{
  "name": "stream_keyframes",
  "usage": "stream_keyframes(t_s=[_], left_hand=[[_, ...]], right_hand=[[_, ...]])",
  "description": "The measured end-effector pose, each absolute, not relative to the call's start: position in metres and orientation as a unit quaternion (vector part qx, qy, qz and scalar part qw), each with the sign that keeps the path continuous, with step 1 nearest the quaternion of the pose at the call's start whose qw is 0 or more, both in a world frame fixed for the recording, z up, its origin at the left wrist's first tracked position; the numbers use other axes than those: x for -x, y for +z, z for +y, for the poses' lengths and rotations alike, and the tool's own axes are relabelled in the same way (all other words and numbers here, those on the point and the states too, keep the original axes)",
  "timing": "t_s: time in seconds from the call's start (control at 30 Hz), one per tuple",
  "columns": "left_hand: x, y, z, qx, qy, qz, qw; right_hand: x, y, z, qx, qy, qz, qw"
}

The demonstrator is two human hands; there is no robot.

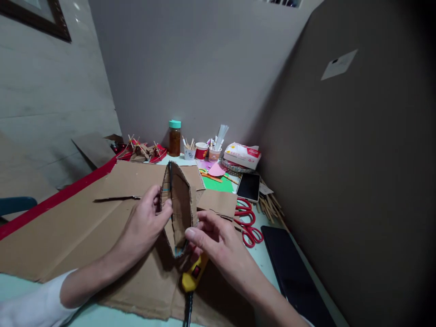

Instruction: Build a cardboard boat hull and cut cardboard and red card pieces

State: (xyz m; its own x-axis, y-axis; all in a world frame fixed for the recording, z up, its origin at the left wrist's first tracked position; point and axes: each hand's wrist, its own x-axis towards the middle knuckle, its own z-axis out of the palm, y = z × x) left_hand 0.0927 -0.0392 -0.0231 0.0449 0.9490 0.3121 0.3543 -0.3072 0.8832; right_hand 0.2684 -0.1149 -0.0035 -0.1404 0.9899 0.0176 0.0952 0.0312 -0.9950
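Note:
Between my two hands is a narrow, boat-shaped cardboard piece (182,204), hollow inside, with blue marks along its edges. My left hand (146,222) pinches its left wall, the thumb over the rim. On the opposite side my right hand (214,238) grips the right wall near the lower end, thumb on the edge. Below the right hand lies a yellow tool with a red switch and a black cord (190,279); its front part is hidden by the hand. Large flat cardboard sheets (136,268) lie under both hands.
Red-handled scissors (252,236), a phone (248,186) and a dark flat slab (293,272) lie to the right. Behind stand an amber jar (175,141), paper cups (201,151) with sticks nearby, and a tissue pack (241,156). Small red stick models (143,150) sit back left. Grey partitions enclose the table.

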Motion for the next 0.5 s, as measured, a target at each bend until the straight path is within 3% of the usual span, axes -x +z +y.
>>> stream_keyframes(t_s=[0.3,0.5], left_hand=[[-0.09,-0.024,-0.042,-0.574,0.486,0.409,0.518],[-0.091,-0.016,-0.052,-0.462,0.455,0.405,0.645]], right_hand=[[-0.268,-0.009,-0.112,0.513,0.441,-0.566,0.47],[-0.268,-0.012,-0.12,0.533,0.182,-0.672,0.481]])
